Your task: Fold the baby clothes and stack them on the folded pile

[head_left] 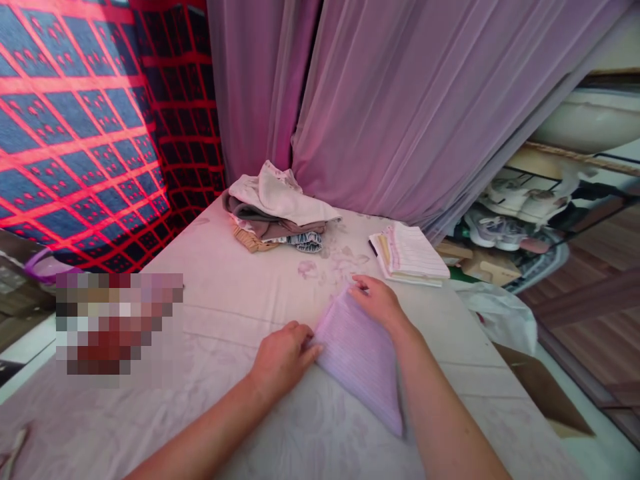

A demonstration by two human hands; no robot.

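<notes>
Fingers [305, 343] of the left hand [283, 360] lie extended and released against the near-left edge of a folded lilac striped cloth [360, 360]; no grip is evident. Fingers [361, 287] of the right hand [375, 303] rest lightly on the cloth's far corner, unclenched. The cloth lies flat between both hands on a bed [450, 407] with a pale floral sheet. At 11 o'clock stands a pile of folded clothes [275, 207]; at 1 o'clock, a folded striped textile stack [410, 253]. Behind hang a mauve curtain [390, 100] and, at 10 o'clock, a red-and-blue grid-patterned drape [75, 133]. At 2 o'clock are sneakers [505, 227]; at 3 o'clock, a white plastic bag [500, 313] and wooden floor [590, 280]. Both forearms extend forward from the lower edge, wrists angled inward.
</notes>
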